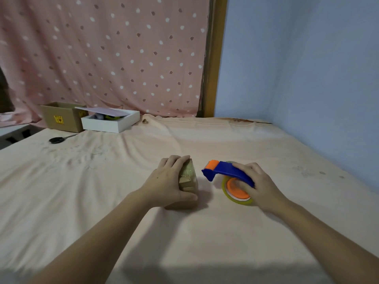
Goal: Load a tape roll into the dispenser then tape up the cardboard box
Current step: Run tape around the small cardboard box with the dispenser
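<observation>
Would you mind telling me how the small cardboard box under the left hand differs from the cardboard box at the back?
The small cardboard box is closed, glossy with tape and gripped by the left hand; the back cardboard box is open-topped, untouched and bears a yellow label. Both are brown cardboard on the sheet.

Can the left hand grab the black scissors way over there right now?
Probably not right away. The left hand is wrapped around the small cardboard box, and the scissors lie far off to the left near the far edge. Nothing blocks the path across the sheet, but it would need to let go first.
</observation>
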